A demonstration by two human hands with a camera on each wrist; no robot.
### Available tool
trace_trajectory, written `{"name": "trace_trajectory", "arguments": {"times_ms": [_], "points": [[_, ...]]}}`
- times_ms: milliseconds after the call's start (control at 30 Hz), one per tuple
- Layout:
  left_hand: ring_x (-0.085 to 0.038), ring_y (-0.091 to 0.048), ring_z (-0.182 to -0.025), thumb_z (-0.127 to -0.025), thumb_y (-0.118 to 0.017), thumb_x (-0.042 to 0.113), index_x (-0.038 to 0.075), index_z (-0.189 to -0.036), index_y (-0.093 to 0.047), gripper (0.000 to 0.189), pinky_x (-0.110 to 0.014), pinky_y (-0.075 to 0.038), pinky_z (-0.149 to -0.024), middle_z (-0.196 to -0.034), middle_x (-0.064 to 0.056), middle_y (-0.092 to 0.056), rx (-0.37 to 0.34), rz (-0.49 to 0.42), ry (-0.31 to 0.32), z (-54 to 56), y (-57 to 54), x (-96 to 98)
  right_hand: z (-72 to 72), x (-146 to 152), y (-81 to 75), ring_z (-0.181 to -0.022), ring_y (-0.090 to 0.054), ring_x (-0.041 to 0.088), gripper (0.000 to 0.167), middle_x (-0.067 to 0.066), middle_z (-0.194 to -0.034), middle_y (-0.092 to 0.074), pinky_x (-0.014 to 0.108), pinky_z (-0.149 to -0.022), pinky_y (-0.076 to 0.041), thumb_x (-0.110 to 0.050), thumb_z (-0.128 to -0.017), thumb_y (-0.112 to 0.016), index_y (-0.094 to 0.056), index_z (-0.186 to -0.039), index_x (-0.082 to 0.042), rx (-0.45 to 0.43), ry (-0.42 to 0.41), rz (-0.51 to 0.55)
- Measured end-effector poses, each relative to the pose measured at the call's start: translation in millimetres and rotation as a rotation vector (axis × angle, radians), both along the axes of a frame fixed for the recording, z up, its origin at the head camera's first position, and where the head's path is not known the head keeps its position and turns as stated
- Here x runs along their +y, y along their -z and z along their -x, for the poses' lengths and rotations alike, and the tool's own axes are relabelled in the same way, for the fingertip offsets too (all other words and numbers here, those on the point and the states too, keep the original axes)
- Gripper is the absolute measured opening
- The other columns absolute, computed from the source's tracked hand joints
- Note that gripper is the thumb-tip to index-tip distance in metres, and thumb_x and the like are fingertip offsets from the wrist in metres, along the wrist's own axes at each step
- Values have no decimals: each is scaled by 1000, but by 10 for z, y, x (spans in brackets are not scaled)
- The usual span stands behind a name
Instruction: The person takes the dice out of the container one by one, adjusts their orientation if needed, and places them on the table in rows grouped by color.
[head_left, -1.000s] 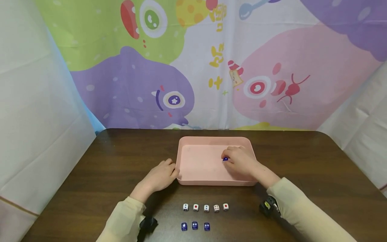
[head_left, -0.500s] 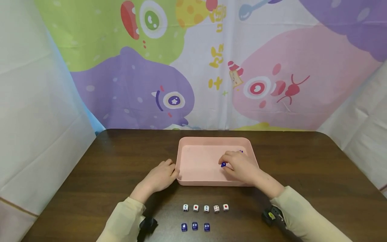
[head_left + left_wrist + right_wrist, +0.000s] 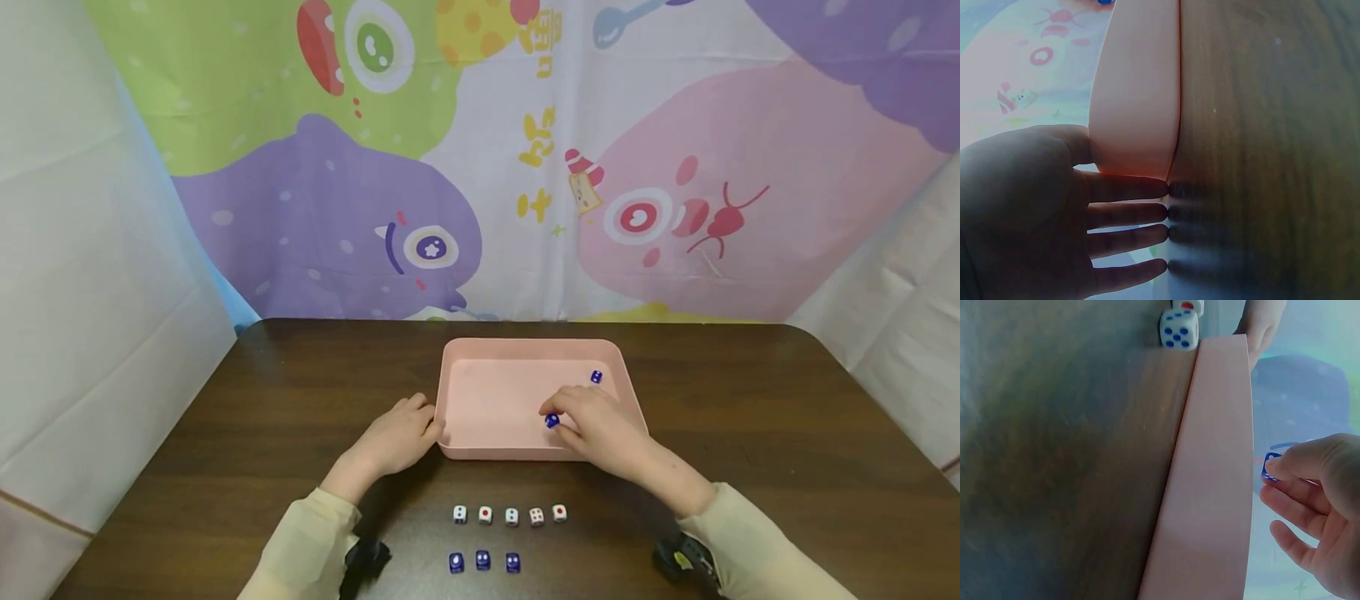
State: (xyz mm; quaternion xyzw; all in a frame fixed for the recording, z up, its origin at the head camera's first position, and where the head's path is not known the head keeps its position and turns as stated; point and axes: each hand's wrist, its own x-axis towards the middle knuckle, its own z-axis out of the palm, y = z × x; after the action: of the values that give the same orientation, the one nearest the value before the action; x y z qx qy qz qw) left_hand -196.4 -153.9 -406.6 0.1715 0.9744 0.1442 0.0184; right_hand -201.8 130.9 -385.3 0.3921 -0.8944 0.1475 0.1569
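Observation:
My right hand pinches a blue die between thumb and fingertips, over the right front part of the pink tray. In the right wrist view, this die shows white pips and sits above the tray's near wall. A second blue die lies in the tray's back right corner. My left hand rests at the tray's left side. Its thumb touches the rim, and its straight fingers reach down to the table outside the tray.
In front of the tray, on the dark wooden table, lies a row of several white dice. Nearer still is a row of three blue dice. A cartoon-printed cloth hangs behind the table.
My right hand has moved toward the tray's front with the pinched blue die, and the blue die in the back corner has come into view. My left hand has stayed put.

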Motion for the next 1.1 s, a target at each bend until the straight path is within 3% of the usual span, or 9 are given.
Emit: {"name": "trace_trajectory", "arguments": {"times_ms": [500, 1100], "points": [[-23, -49, -90, -95, -40, 28, 7, -102, -63, 32, -42, -43, -80, -95, -5, -50, -7, 3, -9, 5, 5, 0, -234, -23, 10, -79, -58, 9, 15, -7, -85, -62, 32, -75, -44, -9, -75, -67, -64, -89, -14, 55, -98, 48], [-23, -50, -90, -95, -40, 28, 7, -102, -63, 31, -42, -43, -81, -96, -5, -50, -9, -6, -10, -1, 5, -2, -611, -69, 50, -83, -55, 4, 16, -14, -85, -59, 28, -79, -42, -18, -74, -70, -64, -89, -19, 45, -122, 25]]}}
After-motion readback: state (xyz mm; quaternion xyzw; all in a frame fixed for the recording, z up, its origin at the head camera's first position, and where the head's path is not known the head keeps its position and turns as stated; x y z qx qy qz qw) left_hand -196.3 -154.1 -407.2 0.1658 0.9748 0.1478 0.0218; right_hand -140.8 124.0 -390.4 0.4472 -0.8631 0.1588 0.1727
